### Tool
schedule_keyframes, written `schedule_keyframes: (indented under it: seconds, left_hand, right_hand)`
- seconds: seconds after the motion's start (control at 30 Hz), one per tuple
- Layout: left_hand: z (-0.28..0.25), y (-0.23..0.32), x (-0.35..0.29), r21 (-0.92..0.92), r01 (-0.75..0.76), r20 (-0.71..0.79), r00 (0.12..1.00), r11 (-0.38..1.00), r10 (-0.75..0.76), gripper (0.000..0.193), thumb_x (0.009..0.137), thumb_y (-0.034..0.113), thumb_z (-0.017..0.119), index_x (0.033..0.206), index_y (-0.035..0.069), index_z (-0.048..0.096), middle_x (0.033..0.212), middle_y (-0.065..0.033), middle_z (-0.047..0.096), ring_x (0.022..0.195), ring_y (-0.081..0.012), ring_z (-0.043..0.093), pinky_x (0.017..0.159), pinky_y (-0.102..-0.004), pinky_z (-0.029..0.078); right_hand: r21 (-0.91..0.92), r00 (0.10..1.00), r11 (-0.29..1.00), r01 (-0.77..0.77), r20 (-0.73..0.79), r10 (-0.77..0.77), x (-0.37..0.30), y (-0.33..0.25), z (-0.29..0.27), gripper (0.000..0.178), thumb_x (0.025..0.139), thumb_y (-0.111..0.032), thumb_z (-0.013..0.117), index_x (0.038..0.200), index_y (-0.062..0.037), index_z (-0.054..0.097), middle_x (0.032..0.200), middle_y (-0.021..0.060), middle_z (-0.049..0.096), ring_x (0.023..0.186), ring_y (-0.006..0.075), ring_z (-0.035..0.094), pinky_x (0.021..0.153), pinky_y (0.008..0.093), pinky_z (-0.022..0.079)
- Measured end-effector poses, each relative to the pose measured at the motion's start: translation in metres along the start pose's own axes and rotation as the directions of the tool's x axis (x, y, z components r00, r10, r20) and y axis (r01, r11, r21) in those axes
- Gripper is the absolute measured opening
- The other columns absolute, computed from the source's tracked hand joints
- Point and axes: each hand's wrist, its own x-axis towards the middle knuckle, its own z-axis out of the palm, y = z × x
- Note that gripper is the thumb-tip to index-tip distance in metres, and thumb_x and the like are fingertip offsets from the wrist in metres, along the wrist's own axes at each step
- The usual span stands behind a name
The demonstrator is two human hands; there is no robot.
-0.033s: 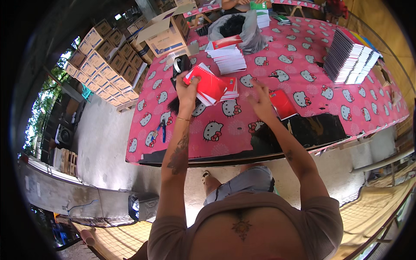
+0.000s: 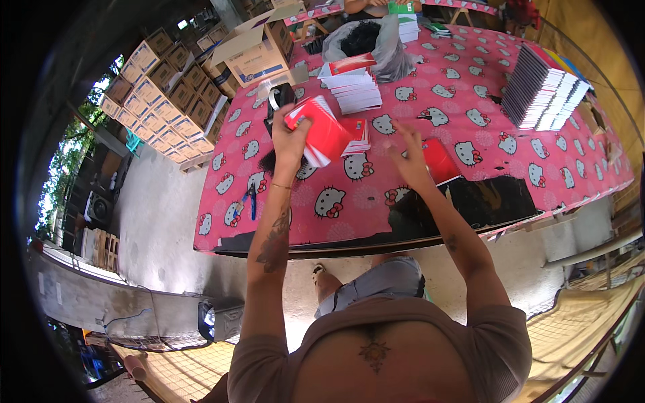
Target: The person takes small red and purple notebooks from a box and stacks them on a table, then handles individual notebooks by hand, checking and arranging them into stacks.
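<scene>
My left hand [image 2: 290, 140] grips several red-covered notebooks [image 2: 326, 133], held above the table and slightly fanned, with white page edges showing. They are partly blurred. My right hand [image 2: 411, 163] is in the air with fingers apart and nothing in it. Beside it a single red notebook [image 2: 440, 162] lies on the table. Between my hands, a low pile of red notebooks [image 2: 360, 136] sits partly behind the held ones. Farther back rises a taller stack of notebooks [image 2: 353, 91] with a red cover on top.
Blue-handled pliers [image 2: 253, 201] lie left on the pink patterned tablecloth [image 2: 316, 232]. A plastic bag [image 2: 396, 57] with black contents stands at the back, near an open carton [image 2: 259, 57]. Tall notebook stacks [image 2: 537, 87] are at right. A co-worker's hands [image 2: 379, 4] show at the far edge.
The notebooks in my left hand have shifted slightly and look more blurred. My right hand has moved a little to the right, still open.
</scene>
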Motion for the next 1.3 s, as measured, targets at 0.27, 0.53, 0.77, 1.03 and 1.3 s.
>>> schedule_keyframes:
  seconds: [0.27, 0.53, 0.77, 1.03, 1.3]
  left_hand:
    - [0.060, 0.045, -0.077, 0.508, -0.601, 0.830, 0.534, 0.616, -0.164, 0.086, 0.071, 0.015, 0.080, 0.141, -0.002, 0.034, 0.127, -0.0265, 0.056, 0.117, -0.0442, 0.056, 0.100, -0.0443, 0.047]
    - [0.011, 0.056, -0.126, 0.610, -0.423, 0.504, 0.859, 0.670, 0.083, 0.105, 0.069, 0.021, 0.088, 0.150, 0.000, 0.024, 0.148, -0.0231, 0.036, 0.139, -0.0368, 0.035, 0.113, -0.0446, 0.032]
    - [-0.001, -0.041, -0.180, 0.173, 0.068, 0.100, 0.991, 0.983, -0.087, 0.096, 0.079, 0.008, 0.079, 0.153, 0.000, 0.019, 0.141, -0.0187, 0.044, 0.129, -0.0251, 0.045, 0.107, -0.0366, 0.039]
    - [-0.008, -0.021, -0.126, 0.024, 0.179, 0.166, 0.969, 0.984, -0.181, 0.069, 0.079, 0.010, 0.080, 0.136, -0.005, 0.045, 0.120, -0.0131, 0.062, 0.111, -0.0198, 0.059, 0.095, -0.0332, 0.048]
    - [0.015, -0.018, 0.035, 0.191, 0.382, 0.161, 0.896, 0.904, -0.413, 0.054, 0.081, 0.031, 0.078, 0.114, -0.008, 0.062, 0.093, -0.0127, 0.070, 0.082, -0.0200, 0.068, 0.075, -0.0332, 0.054]
  right_hand:
    - [0.189, 0.846, 0.981, -0.050, 0.530, -0.059, -0.027, -0.016, -0.018, 0.102, 0.075, -0.012, 0.081, 0.157, -0.0130, 0.019, 0.145, 0.0136, 0.039, 0.132, 0.0275, 0.042, 0.108, 0.0372, 0.036]
    - [0.377, 0.788, 0.867, -0.326, 0.615, 0.029, -0.041, 0.012, 0.011, 0.102, 0.072, 0.007, 0.073, 0.157, -0.0092, 0.018, 0.148, 0.0124, 0.038, 0.135, 0.0245, 0.040, 0.112, 0.0363, 0.033]
    - [0.309, 0.847, 0.912, -0.269, 0.527, 0.072, -0.049, 0.014, 0.041, 0.099, 0.075, 0.002, 0.072, 0.156, -0.0055, 0.016, 0.148, 0.0161, 0.038, 0.138, 0.0258, 0.037, 0.113, 0.0359, 0.031]
    - [0.217, 0.778, 0.925, -0.311, 0.617, 0.117, -0.013, 0.004, 0.019, 0.087, 0.085, -0.029, 0.077, 0.150, 0.0002, 0.028, 0.141, 0.0154, 0.048, 0.132, 0.0259, 0.045, 0.111, 0.0381, 0.035]
    - [0.144, 0.651, 0.715, -0.684, 0.562, 0.510, 0.112, -0.012, 0.039, 0.063, 0.082, -0.055, 0.074, 0.124, -0.0088, 0.061, 0.112, 0.0058, 0.066, 0.109, 0.0146, 0.059, 0.091, 0.0368, 0.048]
